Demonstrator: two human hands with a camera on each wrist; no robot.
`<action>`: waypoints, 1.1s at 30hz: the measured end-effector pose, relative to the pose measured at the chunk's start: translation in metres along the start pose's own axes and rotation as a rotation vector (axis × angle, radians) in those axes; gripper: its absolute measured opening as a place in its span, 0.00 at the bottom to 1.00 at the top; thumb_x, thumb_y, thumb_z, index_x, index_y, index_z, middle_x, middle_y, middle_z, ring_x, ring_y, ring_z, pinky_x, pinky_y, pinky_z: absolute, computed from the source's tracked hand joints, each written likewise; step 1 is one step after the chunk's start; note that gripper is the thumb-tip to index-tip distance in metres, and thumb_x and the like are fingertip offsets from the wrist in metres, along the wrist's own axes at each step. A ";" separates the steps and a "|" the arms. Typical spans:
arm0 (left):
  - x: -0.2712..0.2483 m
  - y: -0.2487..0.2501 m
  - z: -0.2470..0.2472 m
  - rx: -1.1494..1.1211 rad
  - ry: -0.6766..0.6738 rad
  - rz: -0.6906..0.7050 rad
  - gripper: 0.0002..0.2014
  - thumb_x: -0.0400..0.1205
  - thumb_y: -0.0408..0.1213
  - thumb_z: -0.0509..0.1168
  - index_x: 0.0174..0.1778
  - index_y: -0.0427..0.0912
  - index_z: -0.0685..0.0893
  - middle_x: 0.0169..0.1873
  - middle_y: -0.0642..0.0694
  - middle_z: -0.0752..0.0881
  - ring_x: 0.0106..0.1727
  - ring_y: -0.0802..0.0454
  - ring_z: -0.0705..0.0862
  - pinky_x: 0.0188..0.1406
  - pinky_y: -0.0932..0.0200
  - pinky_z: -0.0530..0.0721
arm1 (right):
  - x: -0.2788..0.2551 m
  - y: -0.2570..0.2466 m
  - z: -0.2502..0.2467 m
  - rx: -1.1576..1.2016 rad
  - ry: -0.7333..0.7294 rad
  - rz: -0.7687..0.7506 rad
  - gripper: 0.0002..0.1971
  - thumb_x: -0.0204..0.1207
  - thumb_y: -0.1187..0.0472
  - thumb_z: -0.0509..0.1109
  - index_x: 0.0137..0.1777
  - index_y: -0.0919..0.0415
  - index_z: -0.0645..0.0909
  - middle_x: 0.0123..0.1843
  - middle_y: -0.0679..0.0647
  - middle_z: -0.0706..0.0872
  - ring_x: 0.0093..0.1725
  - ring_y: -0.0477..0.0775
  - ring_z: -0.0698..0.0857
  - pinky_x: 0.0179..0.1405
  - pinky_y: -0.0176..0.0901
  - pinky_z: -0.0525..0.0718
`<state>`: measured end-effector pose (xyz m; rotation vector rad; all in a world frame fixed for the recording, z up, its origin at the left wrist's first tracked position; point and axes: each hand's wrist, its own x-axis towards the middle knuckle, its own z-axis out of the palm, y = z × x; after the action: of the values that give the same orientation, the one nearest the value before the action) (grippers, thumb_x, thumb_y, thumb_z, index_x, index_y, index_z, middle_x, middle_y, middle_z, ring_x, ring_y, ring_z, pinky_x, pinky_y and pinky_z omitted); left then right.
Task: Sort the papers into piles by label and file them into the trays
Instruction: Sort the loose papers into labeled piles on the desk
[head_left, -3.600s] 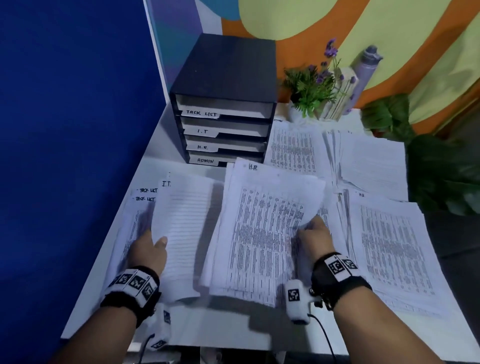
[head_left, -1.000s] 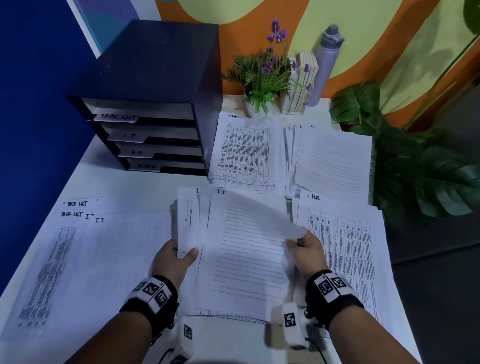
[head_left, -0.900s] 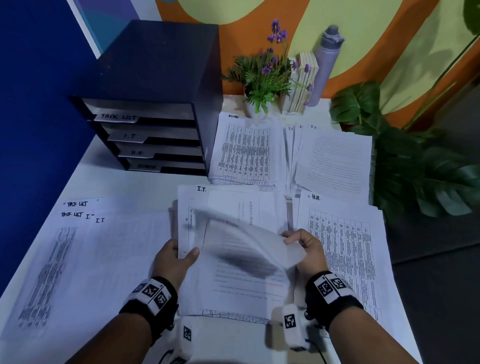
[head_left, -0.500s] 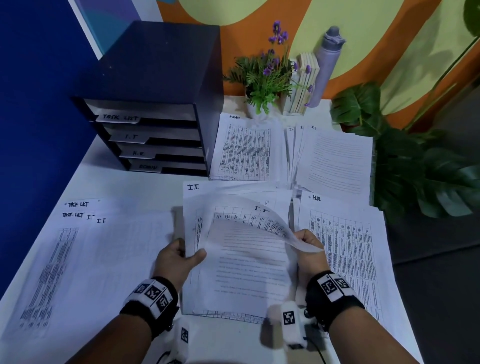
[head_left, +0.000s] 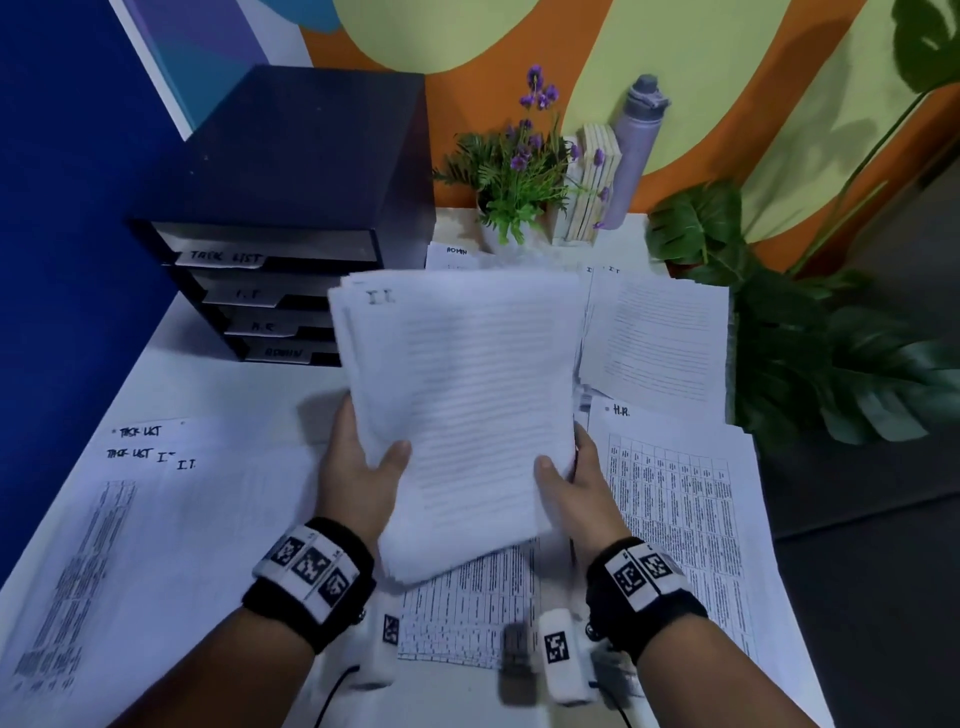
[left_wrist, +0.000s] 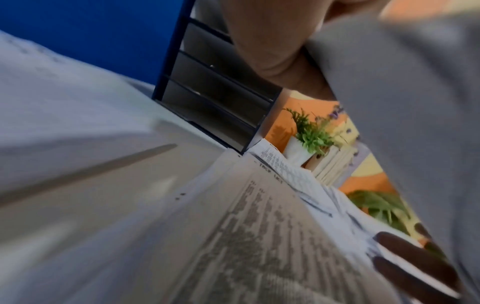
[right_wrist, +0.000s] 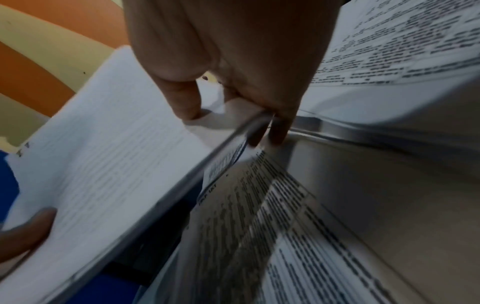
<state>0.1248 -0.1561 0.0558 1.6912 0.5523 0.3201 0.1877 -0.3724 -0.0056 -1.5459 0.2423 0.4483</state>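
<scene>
Both hands hold one thick stack of papers (head_left: 462, 384) marked "I.T." at its top left, lifted off the table and tilted up. My left hand (head_left: 374, 467) grips its lower left edge with the thumb on top. My right hand (head_left: 558, 475) grips the lower right edge, with the thumb (right_wrist: 187, 102) on top and the fingers (right_wrist: 272, 131) curled under. The black tray unit (head_left: 311, 171) stands at the back left, its slots labelled TASK LIST, I.T. (head_left: 249, 295), H.R. and ADMIN. A printed table sheet (head_left: 467, 613) lies under the lifted stack.
A TASK LIST pile (head_left: 130, 519) covers the left of the table. An H.R. pile (head_left: 675, 509) lies at the right, another I.T. pile (head_left: 660, 332) behind it, and an ADMIN pile (head_left: 457, 252) beside the trays. A potted plant (head_left: 514, 176), books and a bottle (head_left: 634, 150) stand at the back.
Earlier my right hand was leafing through sheets of the pile on the table. Now both hands grip the gathered I.T. stack, which has risen off the table.
</scene>
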 end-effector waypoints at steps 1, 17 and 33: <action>0.006 0.004 0.002 -0.068 0.009 0.002 0.31 0.82 0.23 0.65 0.78 0.50 0.68 0.62 0.55 0.83 0.59 0.60 0.83 0.46 0.78 0.79 | -0.001 -0.001 -0.001 0.032 -0.031 0.004 0.30 0.80 0.61 0.70 0.79 0.46 0.64 0.69 0.47 0.83 0.67 0.51 0.83 0.72 0.57 0.78; 0.019 -0.047 0.016 0.246 -0.194 -0.192 0.24 0.83 0.30 0.64 0.75 0.51 0.72 0.70 0.48 0.77 0.64 0.55 0.78 0.65 0.55 0.77 | 0.099 -0.069 -0.121 -0.138 0.676 -0.062 0.08 0.67 0.63 0.65 0.46 0.58 0.78 0.42 0.59 0.83 0.46 0.69 0.85 0.47 0.69 0.88; 0.035 -0.090 -0.085 0.580 0.021 -0.236 0.26 0.82 0.34 0.66 0.77 0.46 0.72 0.73 0.42 0.73 0.71 0.45 0.76 0.72 0.48 0.74 | 0.039 -0.041 0.013 -0.513 0.238 -0.276 0.14 0.78 0.72 0.65 0.58 0.58 0.83 0.59 0.53 0.77 0.58 0.53 0.81 0.60 0.40 0.80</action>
<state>0.0950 -0.0554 -0.0185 2.1488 0.9135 -0.0009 0.2385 -0.3530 0.0154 -2.1049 0.0953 0.1056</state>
